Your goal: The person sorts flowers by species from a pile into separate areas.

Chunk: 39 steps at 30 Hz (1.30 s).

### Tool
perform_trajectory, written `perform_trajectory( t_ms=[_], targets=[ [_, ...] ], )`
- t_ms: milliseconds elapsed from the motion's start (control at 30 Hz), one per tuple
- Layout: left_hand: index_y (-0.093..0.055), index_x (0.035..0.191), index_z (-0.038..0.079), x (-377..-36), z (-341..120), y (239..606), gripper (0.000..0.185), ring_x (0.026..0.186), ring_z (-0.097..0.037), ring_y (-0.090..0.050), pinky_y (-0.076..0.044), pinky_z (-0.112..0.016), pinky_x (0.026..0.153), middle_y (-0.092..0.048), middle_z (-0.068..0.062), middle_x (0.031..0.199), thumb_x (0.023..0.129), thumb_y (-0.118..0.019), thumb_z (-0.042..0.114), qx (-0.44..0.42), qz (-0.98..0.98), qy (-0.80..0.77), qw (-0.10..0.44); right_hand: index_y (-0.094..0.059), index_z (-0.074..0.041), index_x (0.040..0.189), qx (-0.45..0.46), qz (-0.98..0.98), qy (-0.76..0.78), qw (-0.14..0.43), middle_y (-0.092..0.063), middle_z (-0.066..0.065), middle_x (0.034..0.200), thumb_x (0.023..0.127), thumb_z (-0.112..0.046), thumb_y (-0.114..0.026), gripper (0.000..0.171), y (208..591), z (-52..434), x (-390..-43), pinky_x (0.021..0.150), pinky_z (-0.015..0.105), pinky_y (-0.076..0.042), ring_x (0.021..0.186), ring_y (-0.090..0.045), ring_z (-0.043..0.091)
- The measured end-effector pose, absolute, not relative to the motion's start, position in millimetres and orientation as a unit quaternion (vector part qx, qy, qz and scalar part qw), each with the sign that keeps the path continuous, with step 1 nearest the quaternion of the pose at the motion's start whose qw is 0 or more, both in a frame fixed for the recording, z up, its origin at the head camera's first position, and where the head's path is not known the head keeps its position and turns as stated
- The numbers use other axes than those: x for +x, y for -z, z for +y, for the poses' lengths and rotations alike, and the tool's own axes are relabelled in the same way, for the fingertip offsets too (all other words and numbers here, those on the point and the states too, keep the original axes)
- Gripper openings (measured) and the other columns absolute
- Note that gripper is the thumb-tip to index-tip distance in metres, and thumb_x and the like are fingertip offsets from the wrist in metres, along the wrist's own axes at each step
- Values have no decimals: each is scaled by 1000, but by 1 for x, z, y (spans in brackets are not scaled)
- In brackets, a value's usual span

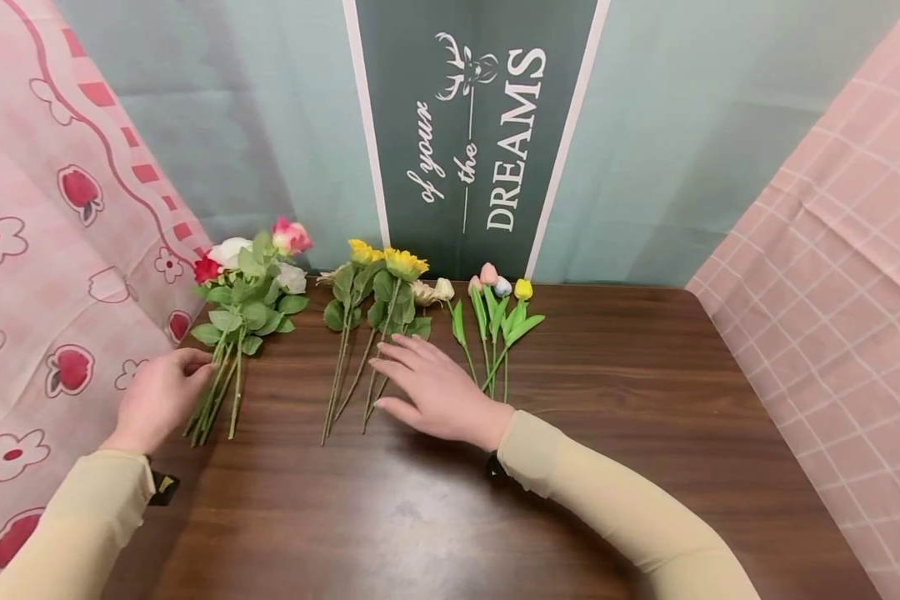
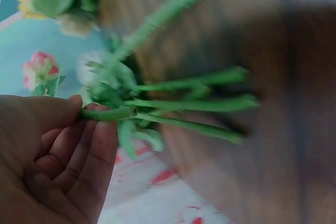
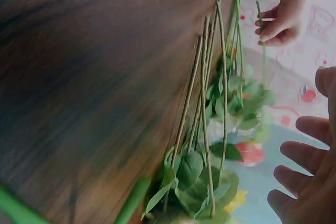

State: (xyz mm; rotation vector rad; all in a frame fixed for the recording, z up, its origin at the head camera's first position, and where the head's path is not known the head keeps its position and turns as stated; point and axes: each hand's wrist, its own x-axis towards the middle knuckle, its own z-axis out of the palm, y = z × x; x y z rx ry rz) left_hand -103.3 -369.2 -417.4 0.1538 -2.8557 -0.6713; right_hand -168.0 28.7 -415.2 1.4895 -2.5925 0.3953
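Note:
At the left of the table lies a bunch of roses (image 1: 251,312) in red, white and pink, with leafy green stems. My left hand (image 1: 161,398) pinches one green rose stem (image 2: 113,113) between thumb and fingers; which bloom it bears I cannot tell. Other rose stems lie beside it on the wood. Over the thin stems of the yellow sunflowers (image 1: 405,264) hovers my right hand (image 1: 446,392), fingers spread and holding nothing. In the right wrist view its fingers (image 3: 302,153) stand apart from the stems. Several tulips (image 1: 522,289) lie just right of the sunflowers.
The dark wooden table (image 1: 615,400) carries all the flowers along its back edge. Behind it hangs a teal curtain (image 1: 645,150) with printed lettering. Pink patterned cloth (image 1: 15,275) closes the left side, and pink checked cloth (image 1: 847,275) the right.

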Motion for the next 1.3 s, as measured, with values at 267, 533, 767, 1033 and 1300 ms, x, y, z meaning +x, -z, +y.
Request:
perform_trajectory(
  t_ms=[267, 533, 767, 1033, 1300],
  targets=[
    [-76, 106, -1, -112, -373, 442, 22, 92, -48, -66, -48, -60, 71, -72, -25, 104, 97, -69, 19, 57, -971, 212, 96, -37, -17, 160, 508, -858, -62, 43, -30, 12, 165, 106, -57, -40, 67, 431, 26, -156, 126, 45, -8, 155, -17, 31],
    [-73, 106, -6, -112, -371, 446, 25, 91, -45, -66, -49, -58, 74, -71, -27, 105, 96, -68, 17, 64, -969, 229, 65, -37, -17, 160, 506, -859, -75, 23, -29, 11, 166, 107, -56, -39, 66, 437, 29, -154, 126, 43, -9, 155, -16, 32],
    [-69, 110, -9, -114, -372, 446, 29, 91, -45, -67, -50, -56, 74, -72, -26, 102, 97, -65, 17, 70, -969, 231, 56, -38, -16, 160, 502, -861, -79, 13, -29, 12, 166, 107, -54, -39, 65, 438, 33, -155, 126, 41, -6, 155, -15, 31],
    [-69, 115, -8, -117, -372, 447, 35, 92, -43, -66, -50, -55, 74, -72, -25, 105, 99, -64, 22, 65, -967, 240, 55, -38, -16, 159, 493, -867, -78, 11, -31, 13, 165, 107, -53, -42, 65, 440, 36, -154, 126, 41, -6, 156, -11, 29],
    [-55, 135, -10, -119, -358, 438, 54, 114, -56, -48, -38, -68, 92, -53, -38, 126, 98, -65, 28, 48, -963, 230, 133, -40, -16, 159, 480, -874, -78, 16, -32, 12, 165, 107, -52, -45, 64, 438, 49, -160, 126, 43, -10, 154, -18, 33]
  ],
)
